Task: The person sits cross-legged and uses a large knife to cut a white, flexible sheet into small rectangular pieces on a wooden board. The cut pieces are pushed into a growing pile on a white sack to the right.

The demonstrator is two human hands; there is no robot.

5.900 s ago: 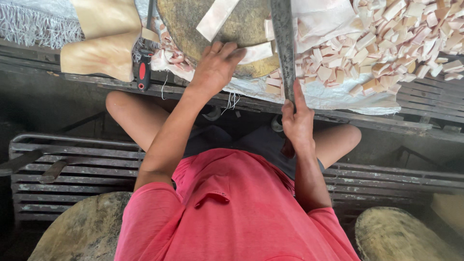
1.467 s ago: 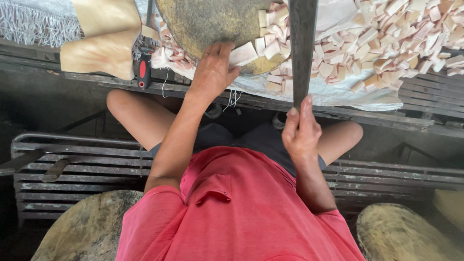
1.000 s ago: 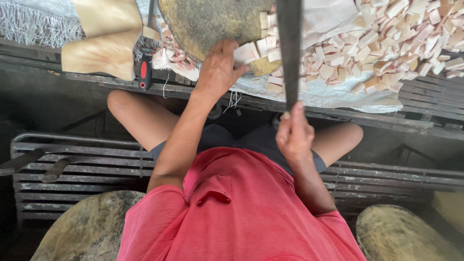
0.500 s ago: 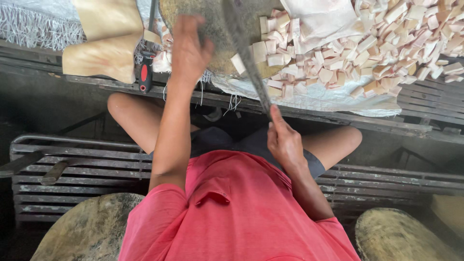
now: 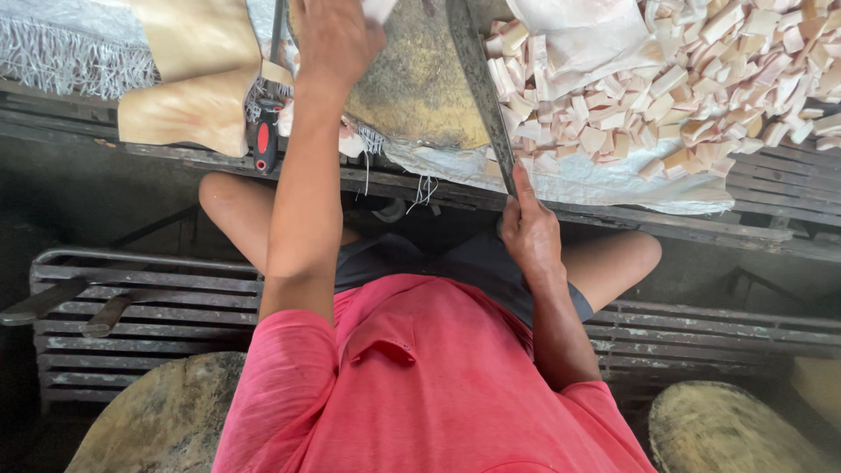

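Many pale cut pieces on sheet

A single head-worn camera looks steeply down the wearer's own front, close in. The red shirt fills the lower middle of the view, the bare knees sit at mid-height, and the slatted table with the round chopping block runs along the top edge, cut off by the frame. Both arms reach up and away from the lens.
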